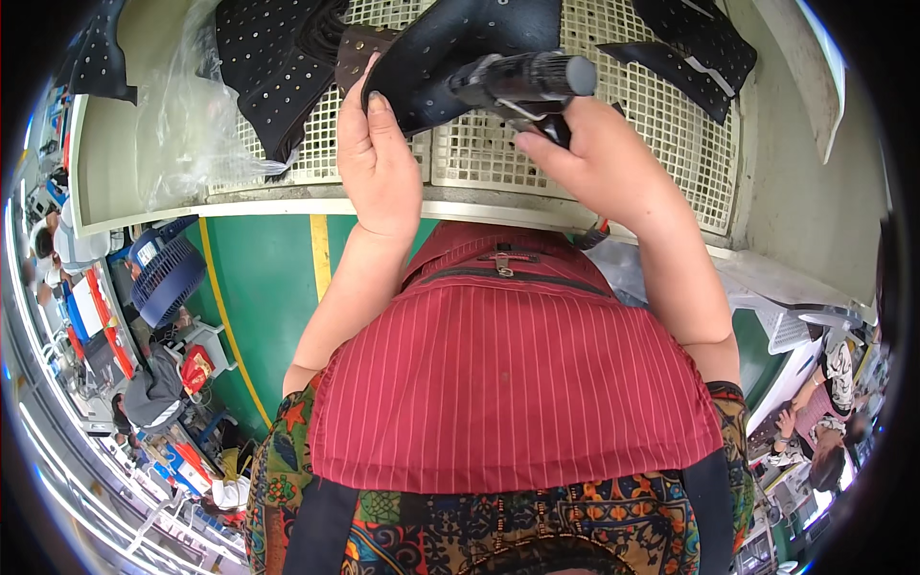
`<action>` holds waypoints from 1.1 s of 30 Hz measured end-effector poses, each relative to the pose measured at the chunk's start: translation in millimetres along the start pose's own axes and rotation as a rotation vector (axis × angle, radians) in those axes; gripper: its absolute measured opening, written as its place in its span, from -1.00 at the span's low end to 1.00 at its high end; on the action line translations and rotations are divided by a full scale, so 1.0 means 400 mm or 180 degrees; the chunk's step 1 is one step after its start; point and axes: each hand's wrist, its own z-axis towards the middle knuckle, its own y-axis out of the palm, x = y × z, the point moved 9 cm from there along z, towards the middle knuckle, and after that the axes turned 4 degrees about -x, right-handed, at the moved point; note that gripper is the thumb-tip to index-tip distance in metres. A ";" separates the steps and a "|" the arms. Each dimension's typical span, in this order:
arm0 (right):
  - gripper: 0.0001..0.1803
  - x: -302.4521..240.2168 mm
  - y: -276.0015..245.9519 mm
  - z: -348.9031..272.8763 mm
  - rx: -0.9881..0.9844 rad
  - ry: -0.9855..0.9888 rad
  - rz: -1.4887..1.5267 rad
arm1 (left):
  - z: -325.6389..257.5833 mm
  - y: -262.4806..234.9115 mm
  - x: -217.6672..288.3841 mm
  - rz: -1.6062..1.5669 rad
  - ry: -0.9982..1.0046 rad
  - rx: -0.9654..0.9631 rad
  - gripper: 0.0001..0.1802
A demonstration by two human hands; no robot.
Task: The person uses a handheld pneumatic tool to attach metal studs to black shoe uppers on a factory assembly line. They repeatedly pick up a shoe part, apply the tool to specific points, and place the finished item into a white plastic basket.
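My left hand (383, 177) grips the lower left edge of a black leather-like piece (422, 67) dotted with small metal eyelets or studs, thumb on the near face. The piece is raised and bent above a cream grid worktop (383, 153). In my right hand (613, 158) is a black pistol-grip tool (522, 79) with a round grey end cap; its exact kind is unclear. The fingers wrap its handle. Its front end points left, over the black piece; whether it touches cannot be told. A brown dotted piece (362, 46) shows behind my left fingers.
More black dotted pieces (264, 77) lie at the left beside clear plastic film (182, 134). Another black piece (704, 57) lies at the far right. A raised cream rim (460, 209) borders the worktop's near side. A blue fan (168, 273) stands lower left; other people sit farther off.
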 end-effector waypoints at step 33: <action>-0.76 -0.313 -0.199 -0.098 0.1440 -0.0946 -0.2340 | 0.122 0.196 0.355 0.0536 0.2088 -0.2204 -0.81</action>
